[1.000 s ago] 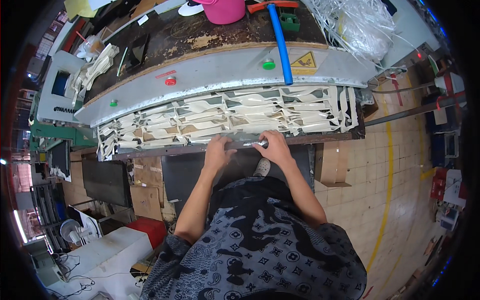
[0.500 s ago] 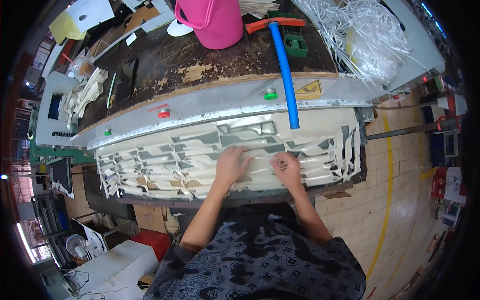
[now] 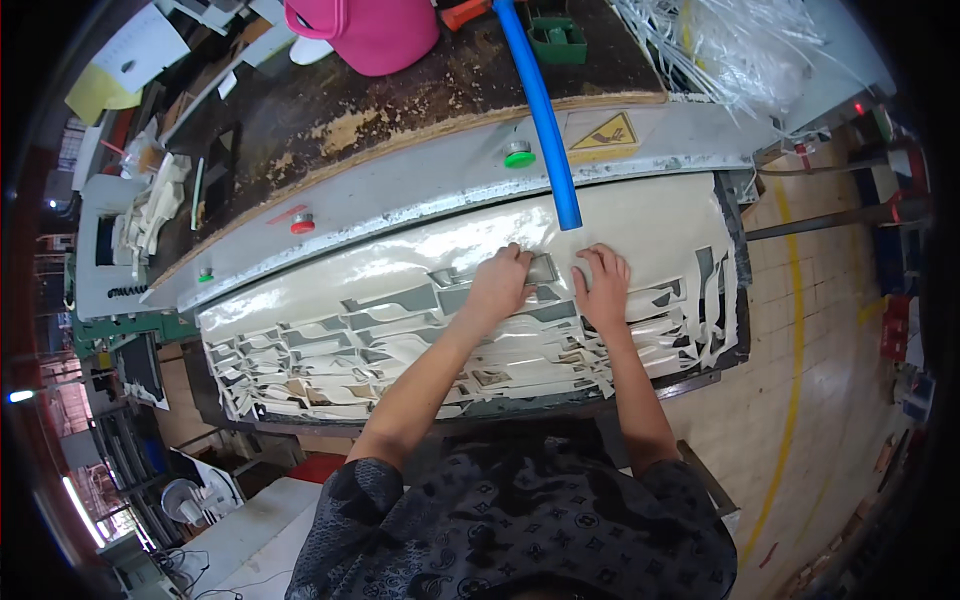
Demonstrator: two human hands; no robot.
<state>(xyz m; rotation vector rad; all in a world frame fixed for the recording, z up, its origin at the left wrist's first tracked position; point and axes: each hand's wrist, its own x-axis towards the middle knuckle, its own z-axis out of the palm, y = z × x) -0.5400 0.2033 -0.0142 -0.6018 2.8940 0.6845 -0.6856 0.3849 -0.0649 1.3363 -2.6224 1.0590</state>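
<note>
Hands [image 3: 500, 285] farther up crosswise sheet [image 3: 400, 265]

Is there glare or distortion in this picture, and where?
Head view: glare shines on the glossy cream sheet left of the left hand; fisheye bends the grey machine edge and blue tube; the rim is black; both hands look sharp.

You see a yellow triangular warning sign [image 3: 612, 132] on the machine's grey front edge [image 3: 420, 190], beside the blue tube [image 3: 540, 110].
</note>
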